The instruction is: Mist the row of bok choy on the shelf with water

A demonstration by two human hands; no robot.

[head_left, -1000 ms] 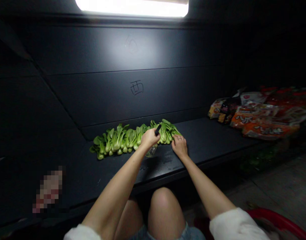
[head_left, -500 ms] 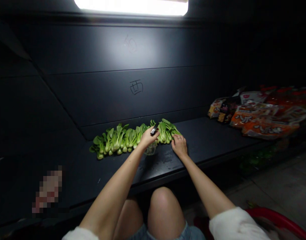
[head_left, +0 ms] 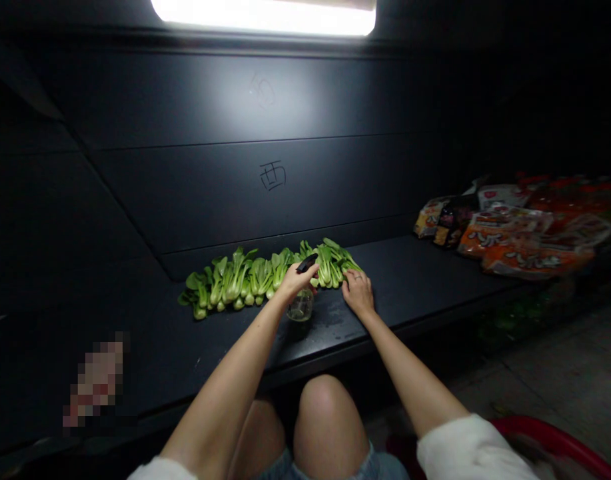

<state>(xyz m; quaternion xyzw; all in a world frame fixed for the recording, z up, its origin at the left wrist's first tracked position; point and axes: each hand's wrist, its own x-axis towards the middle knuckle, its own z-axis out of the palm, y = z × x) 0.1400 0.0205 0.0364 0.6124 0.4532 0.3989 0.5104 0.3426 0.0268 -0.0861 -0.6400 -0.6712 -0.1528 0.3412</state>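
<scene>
My left hand (head_left: 296, 281) is wrapped round a spray bottle (head_left: 301, 310) with a black trigger head and a clear body. It holds the bottle just in front of a long row of green bok choy (head_left: 240, 280) on the dark shelf. At the row's right end, my right hand (head_left: 358, 291) lies with fingers stretched out, touching the outermost bok choy (head_left: 335, 260). A ring shows on one of its fingers. Some of the plants behind the bottle and my left hand are hidden.
Orange packaged bags (head_left: 525, 243) and red-capped bottles (head_left: 560, 190) stand on the right of the shelf (head_left: 410, 287). A dark back panel (head_left: 195, 193) rises behind the greens, beneath a bright lamp (head_left: 265, 17). A red tub (head_left: 560, 437) is at lower right.
The spray bottle has tilted in my left hand, so its clear body shows more and sits slightly lower. My right hand stays at the bok choy.
</scene>
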